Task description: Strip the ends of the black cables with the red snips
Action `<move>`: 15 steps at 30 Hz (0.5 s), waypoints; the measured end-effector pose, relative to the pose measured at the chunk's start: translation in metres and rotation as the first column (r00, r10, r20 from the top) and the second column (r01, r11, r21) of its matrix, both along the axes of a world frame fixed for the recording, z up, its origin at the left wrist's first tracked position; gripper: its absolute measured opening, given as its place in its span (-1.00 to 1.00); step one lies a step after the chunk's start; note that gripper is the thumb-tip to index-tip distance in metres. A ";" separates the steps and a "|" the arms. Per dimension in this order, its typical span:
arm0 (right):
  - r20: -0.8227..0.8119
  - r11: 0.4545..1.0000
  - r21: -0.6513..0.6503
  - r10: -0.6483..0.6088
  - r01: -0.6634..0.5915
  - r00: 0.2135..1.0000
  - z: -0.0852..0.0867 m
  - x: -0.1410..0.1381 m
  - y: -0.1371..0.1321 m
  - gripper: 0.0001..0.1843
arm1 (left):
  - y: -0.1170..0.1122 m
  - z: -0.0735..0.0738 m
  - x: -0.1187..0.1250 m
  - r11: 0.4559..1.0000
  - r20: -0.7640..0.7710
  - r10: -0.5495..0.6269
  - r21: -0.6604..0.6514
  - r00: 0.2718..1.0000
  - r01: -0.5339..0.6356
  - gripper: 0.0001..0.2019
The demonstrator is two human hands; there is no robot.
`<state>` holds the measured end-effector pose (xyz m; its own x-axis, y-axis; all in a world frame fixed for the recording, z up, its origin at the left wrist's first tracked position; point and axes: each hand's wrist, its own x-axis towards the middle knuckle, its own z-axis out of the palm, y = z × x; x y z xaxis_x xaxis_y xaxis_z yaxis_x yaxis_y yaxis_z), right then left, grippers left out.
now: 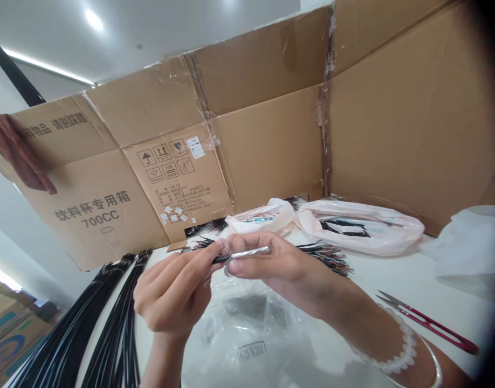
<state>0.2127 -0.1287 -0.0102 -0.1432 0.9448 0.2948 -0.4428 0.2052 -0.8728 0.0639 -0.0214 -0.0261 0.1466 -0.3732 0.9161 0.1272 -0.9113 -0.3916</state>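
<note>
In front of me, my left hand (177, 285) pinches a short visible piece of black cable (220, 260) between thumb and fingers. From the cable a silvery, foil-like end (249, 252) runs to the right. My right hand (267, 264) has its thumb and fingers closed on this silvery end, with the fingertips of both hands nearly touching. Thin, clear or pale strands show near the fingertips, too fine to make out. Below the hands lies a clear plastic bag (251, 345) with a printed label and something grey inside.
Bundles of long black cables (114, 312) lie at the left. Red-handled thread snips (429, 320) rest at the right. Behind are white plastic bags (401, 234) with small parts and a bundle of stripped cable ends (330, 258). Cardboard panels (272, 156) wall the back.
</note>
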 end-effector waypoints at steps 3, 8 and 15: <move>0.007 0.999 -0.033 0.028 -0.028 1.000 -0.003 0.000 0.002 -0.66 | 0.003 -0.003 0.003 0.998 0.030 0.036 0.045 0.999 -0.038 -0.66; -0.037 0.993 0.005 0.115 -0.115 0.993 -0.003 -0.001 0.003 -0.67 | 0.004 -0.014 0.005 0.985 0.114 0.081 0.145 0.990 -0.097 -0.61; 0.086 0.989 0.085 0.117 -0.124 0.989 0.003 0.002 0.000 -0.67 | 0.002 -0.014 0.013 0.994 0.157 0.053 0.090 0.986 -0.068 -0.61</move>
<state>0.2151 -0.1285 -0.0067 -0.2809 0.8894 0.3607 -0.3983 0.2340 -0.8869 0.0770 -0.0192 -0.0397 0.0317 -0.4539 0.8905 0.2466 -0.8598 -0.4471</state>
